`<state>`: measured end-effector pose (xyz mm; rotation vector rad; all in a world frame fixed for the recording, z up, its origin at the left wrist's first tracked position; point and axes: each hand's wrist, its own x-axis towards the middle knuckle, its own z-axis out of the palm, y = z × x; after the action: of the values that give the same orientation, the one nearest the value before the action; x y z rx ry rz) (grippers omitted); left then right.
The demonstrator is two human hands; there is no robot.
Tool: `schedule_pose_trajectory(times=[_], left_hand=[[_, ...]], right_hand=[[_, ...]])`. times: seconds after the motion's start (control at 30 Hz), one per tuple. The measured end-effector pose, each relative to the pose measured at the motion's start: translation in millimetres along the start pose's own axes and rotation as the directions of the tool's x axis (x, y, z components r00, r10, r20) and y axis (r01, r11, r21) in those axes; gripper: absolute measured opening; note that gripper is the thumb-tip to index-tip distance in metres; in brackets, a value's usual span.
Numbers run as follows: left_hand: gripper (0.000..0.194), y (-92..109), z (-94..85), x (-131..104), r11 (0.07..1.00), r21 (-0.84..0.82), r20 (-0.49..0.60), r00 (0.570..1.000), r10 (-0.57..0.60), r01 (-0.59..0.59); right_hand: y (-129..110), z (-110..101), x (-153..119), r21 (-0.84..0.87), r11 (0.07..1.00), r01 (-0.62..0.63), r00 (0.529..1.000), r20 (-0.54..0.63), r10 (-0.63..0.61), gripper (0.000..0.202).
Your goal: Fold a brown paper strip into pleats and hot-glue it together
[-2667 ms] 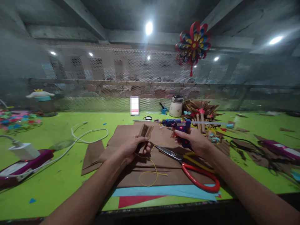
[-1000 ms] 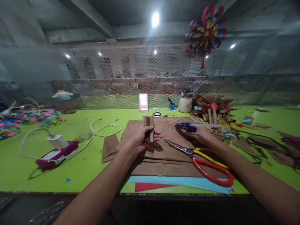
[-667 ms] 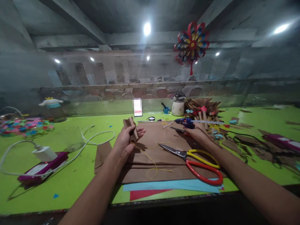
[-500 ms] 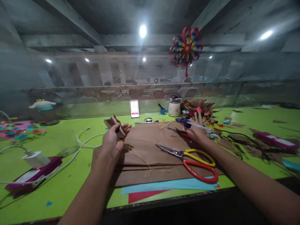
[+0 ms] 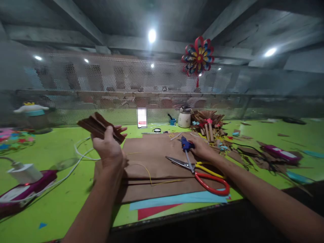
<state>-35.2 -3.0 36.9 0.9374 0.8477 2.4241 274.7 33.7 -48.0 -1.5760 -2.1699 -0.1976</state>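
My left hand (image 5: 108,148) is closed around a pleated piece of brown paper (image 5: 95,126), raised above the left end of the brown paper sheets (image 5: 146,145). A thin yellow string (image 5: 149,173) trails over the sheets to the right of that hand. My right hand (image 5: 201,146) grips a blue hot glue gun (image 5: 186,144), whose clear glue stick sticks out toward me. Just in front of it lie large scissors (image 5: 181,162) with one yellow and one red handle, blades pointing left.
Blue paper strips (image 5: 177,200) and red paper (image 5: 157,212) lie along the front edge. A phone (image 5: 142,118), a white jar (image 5: 184,117) and a pleated paper bundle (image 5: 209,119) stand behind. Power strips (image 5: 282,153) and cables lie on both sides.
My left hand has moved left and lifted the pleated paper, which now shows broader. My right hand has turned the glue gun, so its stick points toward me instead of right.
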Motion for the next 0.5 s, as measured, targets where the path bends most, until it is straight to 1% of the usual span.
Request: schedule_pose_trajectory(times=[0.03,0.07,0.1,0.13,0.17,0.2,0.27,0.3,0.37,0.4,0.47,0.5], left_hand=[[0.014,-4.2,2.0,-6.2,0.997,0.014,0.038,0.996,-0.075,0.074],[0.011,-8.9,3.8,-13.1,0.982,0.043,0.074,0.98,-0.187,0.184],[0.009,-14.1,5.3,-20.3,0.948,0.072,0.105,0.943,-0.315,0.309],[0.007,-19.4,6.5,-27.3,0.898,0.099,0.135,0.888,-0.44,0.43],[0.006,-24.6,7.2,-33.9,0.83,0.128,0.162,0.814,-0.557,0.543],[0.005,-29.5,7.4,-39.7,0.78,0.155,0.193,0.756,-0.626,0.606],[0.005,-36.7,6.4,-47.9,0.745,0.192,0.222,0.711,-0.667,0.639],[0.005,-38.8,5.5,-50.3,0.733,0.209,0.231,0.696,-0.68,0.647],[0.005,-40.0,3.6,-52.4,0.715,0.228,0.231,0.677,-0.699,0.661],[0.005,-39.5,2.7,-52.5,0.707,0.232,0.228,0.669,-0.708,0.669],[0.006,-37.8,1.7,-52.0,0.695,0.231,0.216,0.661,-0.719,0.681],[0.006,-37.1,1.4,-51.6,0.693,0.228,0.212,0.66,-0.721,0.684]], right_hand=[[0.2,-2.6,-0.6,-0.037,0.999,0.003,1.0,0.002,-0.003,0.039],[-0.2,-6.3,0.6,-0.078,0.997,0.001,1.0,0.0,-0.001,0.038],[-1.3,-10.8,4.4,-0.107,0.994,-0.008,1.0,0.005,0.008,0.037],[-3.1,-15.5,11.1,-0.122,0.992,-0.021,1.0,0.013,0.023,0.034],[-5.3,-19.7,21.0,-0.117,0.992,-0.04,0.998,0.041,0.045,0.03],[-7.9,-22.8,33.9,-0.097,0.993,-0.061,0.992,0.104,0.072,0.029],[-13.2,-23.5,66.4,-0.09,0.993,-0.073,0.981,0.171,0.088,0.028],[-15.8,-20.6,84.2,-0.086,0.994,-0.074,0.973,0.212,0.091,0.026],[-21.0,-9.3,117.5,-0.086,0.993,-0.083,0.947,0.302,0.105,0.021],[-23.7,-1.8,131.5,-0.086,0.992,-0.088,0.932,0.345,0.112,0.022],[-29.4,14.0,152.4,-0.079,0.993,-0.09,0.907,0.405,0.115,0.027],[-32.2,21.3,159.3,-0.062,0.994,-0.089,0.904,0.414,0.107,0.028]])
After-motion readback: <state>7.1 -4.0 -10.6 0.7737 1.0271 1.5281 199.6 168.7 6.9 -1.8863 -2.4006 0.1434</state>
